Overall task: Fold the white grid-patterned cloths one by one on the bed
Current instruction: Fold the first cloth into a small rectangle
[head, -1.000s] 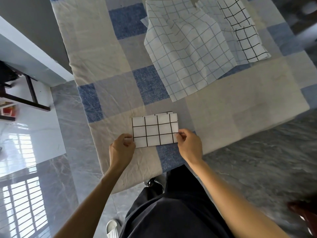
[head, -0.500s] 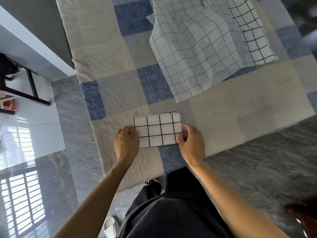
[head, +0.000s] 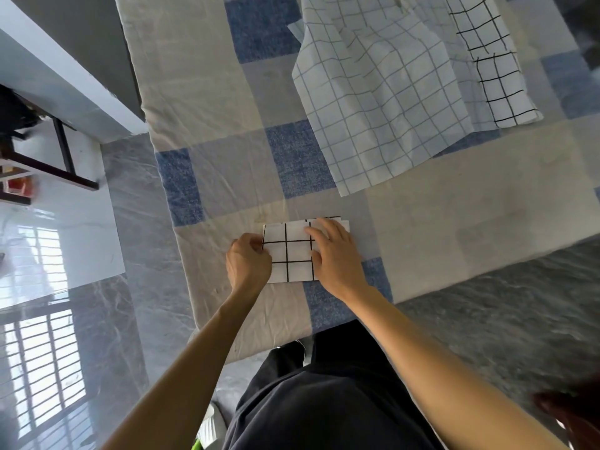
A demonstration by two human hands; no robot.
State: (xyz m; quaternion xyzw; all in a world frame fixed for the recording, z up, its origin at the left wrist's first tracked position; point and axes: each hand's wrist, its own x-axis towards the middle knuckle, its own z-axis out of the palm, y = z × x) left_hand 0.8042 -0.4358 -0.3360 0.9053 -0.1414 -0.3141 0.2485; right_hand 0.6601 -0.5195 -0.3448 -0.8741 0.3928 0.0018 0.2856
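Observation:
A small folded white cloth with a black grid lies near the front edge of the bed. My left hand pinches its left edge with curled fingers. My right hand lies flat on the cloth's right half, fingers spread, covering that side. Farther back sits a large unfolded white cloth with a thin grey-blue grid. To its right a black-grid cloth lies partly on more white fabric.
The bed carries a beige, grey and blue checked cover. Grey marble floor runs to the right and left of the bed. A dark-legged table stands at the far left. My dark trousers fill the bottom centre.
My right hand has slid from the cloth's right edge onto its top, flattening out. The left hand stays at the left edge. The camera has moved closer.

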